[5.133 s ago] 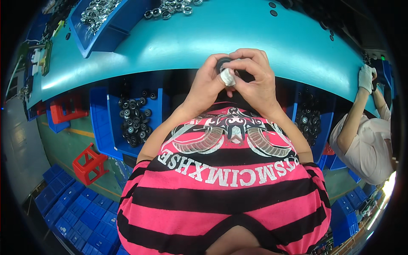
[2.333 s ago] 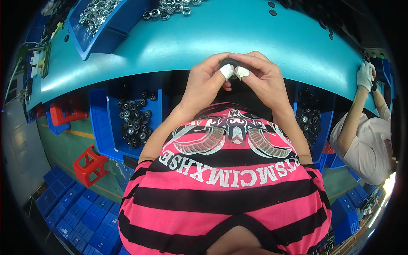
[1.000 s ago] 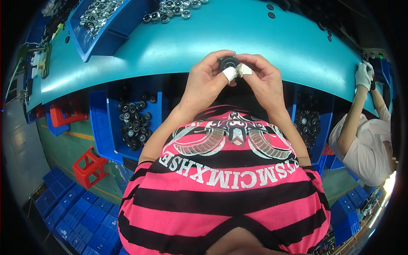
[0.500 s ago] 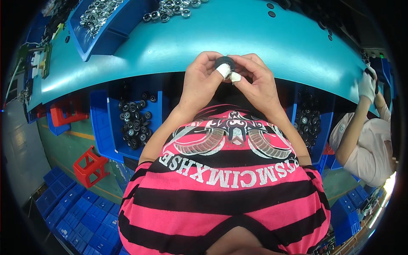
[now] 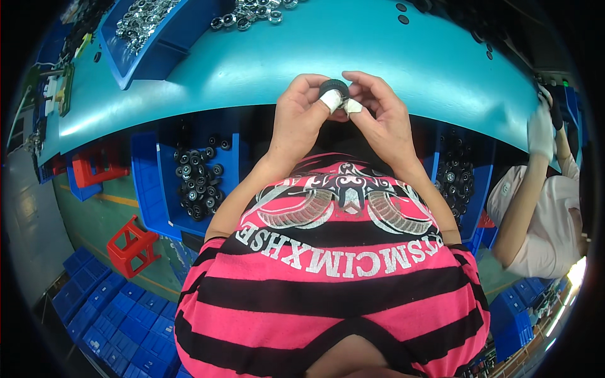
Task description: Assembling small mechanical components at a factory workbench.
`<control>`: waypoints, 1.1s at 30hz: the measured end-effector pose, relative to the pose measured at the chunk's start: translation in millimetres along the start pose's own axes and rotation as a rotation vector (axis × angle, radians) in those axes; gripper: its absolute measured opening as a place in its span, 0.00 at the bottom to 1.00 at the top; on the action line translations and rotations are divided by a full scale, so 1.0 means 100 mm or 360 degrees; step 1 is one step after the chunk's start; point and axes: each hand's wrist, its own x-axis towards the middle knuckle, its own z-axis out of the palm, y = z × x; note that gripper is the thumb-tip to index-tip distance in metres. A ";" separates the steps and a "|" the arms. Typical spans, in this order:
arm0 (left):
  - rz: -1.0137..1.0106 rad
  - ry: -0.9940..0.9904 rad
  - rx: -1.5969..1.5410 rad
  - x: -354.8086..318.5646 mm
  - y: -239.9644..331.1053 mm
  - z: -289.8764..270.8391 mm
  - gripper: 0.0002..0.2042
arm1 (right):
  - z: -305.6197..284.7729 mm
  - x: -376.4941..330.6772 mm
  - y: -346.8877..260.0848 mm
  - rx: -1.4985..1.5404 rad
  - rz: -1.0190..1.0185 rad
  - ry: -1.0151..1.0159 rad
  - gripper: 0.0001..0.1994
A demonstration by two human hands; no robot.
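Open path over teal tabletop (image 5: 403, 66) beyond fingers (image 5: 372, 84); blue bin (image 5: 159, 58) obstructs far left.

In front of me runs the bench (image 5: 252, 79), a smooth blue-green top with bright glare at its left and right. Towards its far left I have a blue bin (image 5: 167, 53) set at a slant. Just to the right of the bin lies a loose cluster of shiny round pieces (image 5: 252, 14). To the left of the bin I see one small black disc (image 5: 97, 57); off to my right lie two dark discs (image 5: 403, 19), one just beyond the other, and farther right some smaller discs (image 5: 489, 55). Behind my left side, the green floor (image 5: 85, 217) carries a red stool (image 5: 133, 247).
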 end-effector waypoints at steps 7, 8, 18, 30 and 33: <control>0.0010 -0.0141 0.0496 -0.05 0.03 -0.01 0.15 | -0.24 0.08 -0.05 -0.0349 -0.0136 -0.0231 0.17; 0.0004 -0.0172 0.0421 -0.06 0.03 0.00 0.16 | -0.25 0.08 -0.08 -0.0403 -0.0168 -0.0257 0.17; -0.0037 -0.0174 0.0447 -0.07 0.01 0.01 0.16 | -0.24 0.02 -0.03 -0.0398 -0.0137 -0.0285 0.17; 0.0021 0.0018 0.0078 -0.07 0.02 0.02 0.12 | -0.12 -0.01 0.00 0.0329 0.0251 -0.0184 0.19; 0.0036 0.0034 0.0023 -0.08 -0.02 0.01 0.12 | -0.12 -0.03 0.01 0.0144 0.0145 -0.0191 0.17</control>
